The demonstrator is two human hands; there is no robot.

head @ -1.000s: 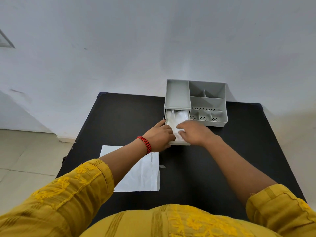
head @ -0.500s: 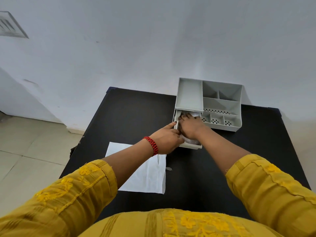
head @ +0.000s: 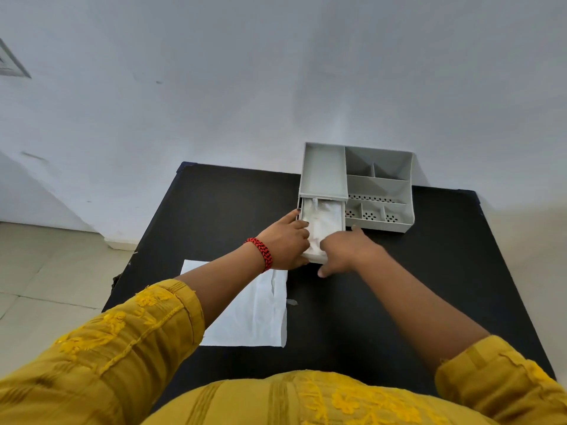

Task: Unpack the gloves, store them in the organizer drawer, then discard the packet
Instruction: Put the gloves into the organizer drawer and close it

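The grey organizer [head: 380, 185] stands at the table's far edge against the wall. Its drawer [head: 339, 214] is pulled out toward me on the left side. White gloves [head: 325, 219] lie crumpled inside the drawer. My left hand [head: 285, 240], with a red bracelet at the wrist, grips the drawer's left wall, fingers curled over its rim. My right hand [head: 346, 251] lies over the drawer's front right corner with fingers spread, thumb pointing down to the table. The flat white packet [head: 254, 311] rests on the black table [head: 429, 271], partly under my left forearm.
The organizer's open top compartments hold nothing I can see. A small scrap [head: 291, 302] lies beside the packet's right edge. The table's left edge drops to a tiled floor [head: 46, 271]. A white wall rises just behind the organizer.
My right hand has come out of the drawer, where it pressed on the gloves, back to the front right corner. The gloves now show. My left hand stays on the drawer's left side.
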